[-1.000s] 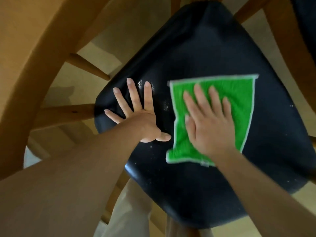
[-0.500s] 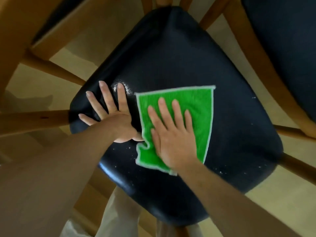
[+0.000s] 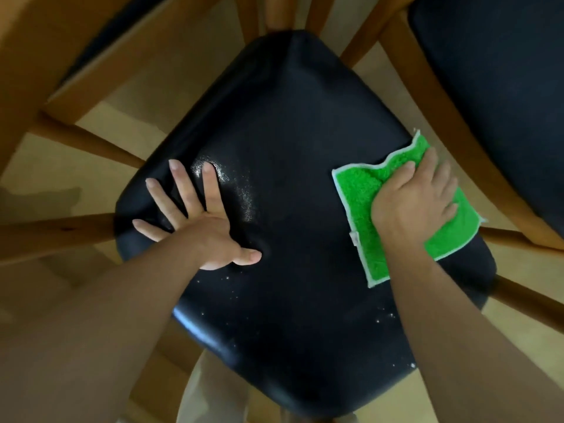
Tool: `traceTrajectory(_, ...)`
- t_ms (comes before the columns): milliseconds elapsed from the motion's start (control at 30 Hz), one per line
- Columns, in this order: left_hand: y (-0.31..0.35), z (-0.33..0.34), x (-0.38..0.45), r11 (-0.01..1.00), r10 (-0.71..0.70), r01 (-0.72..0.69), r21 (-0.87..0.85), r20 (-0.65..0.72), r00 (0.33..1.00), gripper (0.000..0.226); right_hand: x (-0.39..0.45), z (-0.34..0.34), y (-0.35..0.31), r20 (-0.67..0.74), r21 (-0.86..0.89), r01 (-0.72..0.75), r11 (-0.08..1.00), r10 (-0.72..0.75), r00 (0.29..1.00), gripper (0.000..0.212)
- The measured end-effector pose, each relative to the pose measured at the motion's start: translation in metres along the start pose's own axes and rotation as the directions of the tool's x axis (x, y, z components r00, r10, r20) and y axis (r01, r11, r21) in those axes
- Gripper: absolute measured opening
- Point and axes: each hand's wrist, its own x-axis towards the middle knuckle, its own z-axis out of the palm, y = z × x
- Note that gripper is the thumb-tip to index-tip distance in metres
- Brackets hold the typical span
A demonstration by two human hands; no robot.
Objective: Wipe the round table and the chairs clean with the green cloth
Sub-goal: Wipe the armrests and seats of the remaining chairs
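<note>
My right hand [image 3: 416, 199] now lies at the right edge of the black chair seat [image 3: 293, 141], palm down on the green cloth [image 3: 360, 190], fingers together and slightly curled so the cloth bunches up ahead of my fingertips. Half a second ago this hand and the cloth were near the middle of the seat, with the cloth lying flat and almost touching my other thumb; now they are well apart from it, and the cloth's far corner reaches over the seat's edge toward the wooden frame [image 3: 433, 96] of the neighbouring chair. My left hand [image 3: 198, 221] has kept its place on the left part of the seat, flat, fingers spread wide, thumb pointing toward my right hand. Between my two hands the seat is bare and dark, with a shiny patch [image 3: 232, 184] just beyond my left fingertips. Pale crumbs [image 3: 227, 279] dot the seat just nearer to me than my left thumb, and a few more lie beside my right forearm [image 3: 442, 300].
</note>
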Motion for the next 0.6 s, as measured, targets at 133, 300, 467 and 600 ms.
traceTrajectory(133,0.0,0.001,0.002,1.0,-0.002,0.002,-0.001,-0.005,1.0,0.156,-0.026,0.017,-0.06,0.044,-0.024,0.084,0.996,-0.083,0.996,0.06)
traceTrajectory(300,-0.002,0.0,0.004,1.0,-0.012,0.012,0.016,-0.005,1.0,0.155,-0.069,0.039,-0.114,0.153,-0.038,0.647,0.761,-0.636,0.756,0.061)
traceTrajectory(467,0.0,0.0,0.003,1.0,0.022,-0.022,0.01,-0.013,1.0,0.154,-0.008,0.02,-0.073,0.16,-0.036,0.778,0.627,-0.765,0.623,0.056)
traceTrajectory(600,0.001,0.0,0.002,1.0,0.021,-0.021,0.01,-0.004,1.0,0.153,0.013,-0.001,0.017,0.094,-0.046,0.396,0.917,-0.391,0.916,0.059)
